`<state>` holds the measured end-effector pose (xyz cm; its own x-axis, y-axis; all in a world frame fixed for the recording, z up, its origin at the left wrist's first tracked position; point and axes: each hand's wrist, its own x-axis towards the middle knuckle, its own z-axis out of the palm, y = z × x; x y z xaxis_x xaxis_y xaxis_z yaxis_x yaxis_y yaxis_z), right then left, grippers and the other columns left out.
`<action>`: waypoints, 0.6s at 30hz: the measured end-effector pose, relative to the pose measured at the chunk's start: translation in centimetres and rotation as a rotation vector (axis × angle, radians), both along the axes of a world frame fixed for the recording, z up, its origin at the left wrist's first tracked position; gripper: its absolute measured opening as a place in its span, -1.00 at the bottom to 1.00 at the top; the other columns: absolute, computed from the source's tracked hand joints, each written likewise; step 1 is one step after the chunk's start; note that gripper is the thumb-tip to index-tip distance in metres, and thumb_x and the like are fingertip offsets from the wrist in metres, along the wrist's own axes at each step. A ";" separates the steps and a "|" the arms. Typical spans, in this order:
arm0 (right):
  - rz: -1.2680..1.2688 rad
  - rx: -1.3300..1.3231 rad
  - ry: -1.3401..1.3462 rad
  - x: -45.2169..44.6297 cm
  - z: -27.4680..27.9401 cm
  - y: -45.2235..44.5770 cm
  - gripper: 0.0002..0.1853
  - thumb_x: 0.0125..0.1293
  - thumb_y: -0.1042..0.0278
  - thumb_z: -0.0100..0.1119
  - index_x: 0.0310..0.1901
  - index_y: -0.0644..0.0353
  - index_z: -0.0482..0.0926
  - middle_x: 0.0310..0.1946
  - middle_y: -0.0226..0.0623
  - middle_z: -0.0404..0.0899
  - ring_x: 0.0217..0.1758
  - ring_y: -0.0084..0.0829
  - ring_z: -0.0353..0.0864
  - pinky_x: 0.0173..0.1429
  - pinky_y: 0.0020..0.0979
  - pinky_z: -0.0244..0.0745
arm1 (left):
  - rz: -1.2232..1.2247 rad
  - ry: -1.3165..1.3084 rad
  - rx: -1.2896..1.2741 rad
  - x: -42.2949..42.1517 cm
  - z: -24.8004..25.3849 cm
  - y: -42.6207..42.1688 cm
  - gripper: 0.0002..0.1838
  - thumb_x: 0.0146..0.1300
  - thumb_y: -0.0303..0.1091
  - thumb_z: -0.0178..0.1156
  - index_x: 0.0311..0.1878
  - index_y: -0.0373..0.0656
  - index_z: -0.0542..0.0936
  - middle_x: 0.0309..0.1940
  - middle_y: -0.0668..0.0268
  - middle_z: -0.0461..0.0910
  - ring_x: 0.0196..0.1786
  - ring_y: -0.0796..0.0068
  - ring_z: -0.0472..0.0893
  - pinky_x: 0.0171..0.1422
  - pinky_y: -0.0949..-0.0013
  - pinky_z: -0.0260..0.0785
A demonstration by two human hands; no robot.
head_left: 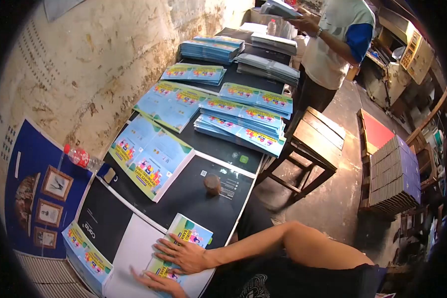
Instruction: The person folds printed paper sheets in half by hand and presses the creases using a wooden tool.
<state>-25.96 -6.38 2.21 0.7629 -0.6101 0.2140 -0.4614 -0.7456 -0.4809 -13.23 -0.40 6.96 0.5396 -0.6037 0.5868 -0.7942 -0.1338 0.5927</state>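
My right hand (184, 254) lies flat with spread fingers on a printed booklet (188, 231) with a blue, green and yellow cover. Beside it, nearer the bottom edge, my left hand (159, 284) has its fingers stretched out over the booklet's lower end and a white sheet (139, 243). Its fingertips are slightly blurred. A rounded brown lump (212, 185), perhaps wood or stone, rests on the black tabletop beyond my right hand. Farther up is a thick stack of unfolded printed covers (151, 156).
More printed stacks (248, 119) cover the table's far part. A plastic bottle (82, 158) lies by the wall. Another person (337, 44) stands at the far end holding papers. A wooden stool (318, 136) and a pile of bound books (395, 174) stand to the right.
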 end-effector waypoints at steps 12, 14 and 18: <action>-0.029 -0.039 0.015 -0.1 -0.2 0.4 -0.21 0.47 -0.18 -0.10 0.57 0.13 0.09 0.60 -0.06 0.05 0.68 -0.10 -0.02 0.66 0.12 -0.18 | 0.200 0.367 0.148 6.0 -2.6 3.1 -0.50 0.61 -0.23 -0.11 0.42 -0.39 0.32 0.44 -0.24 0.26 0.49 -0.13 0.30 0.57 -0.03 0.14; -0.019 -0.034 0.005 -0.3 -0.5 -0.2 -0.20 0.46 -0.22 -0.09 0.56 0.14 0.11 0.59 -0.05 0.07 0.68 -0.10 -0.01 0.67 0.11 -0.17 | -0.057 -0.435 0.280 2.7 -1.2 3.3 -0.50 0.59 -0.23 -0.08 0.42 -0.39 0.33 0.46 -0.23 0.24 0.52 -0.12 0.27 0.59 -0.03 0.12; -0.047 -0.059 0.014 -1.4 2.1 -1.7 -0.18 0.47 -0.30 -0.11 0.54 0.15 0.16 0.58 -0.04 0.09 0.67 -0.11 0.00 0.67 0.07 -0.18 | -0.164 -0.243 0.418 5.3 -3.9 4.0 -0.50 0.56 -0.24 -0.04 0.40 -0.39 0.37 0.41 -0.20 0.33 0.49 -0.22 0.26 0.58 -0.16 0.08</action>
<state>-27.41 -8.10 4.31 0.7367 -0.6323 0.2398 -0.5034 -0.7496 -0.4298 -7.93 3.59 3.02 0.2959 -0.8790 0.3740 -0.9331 -0.1821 0.3103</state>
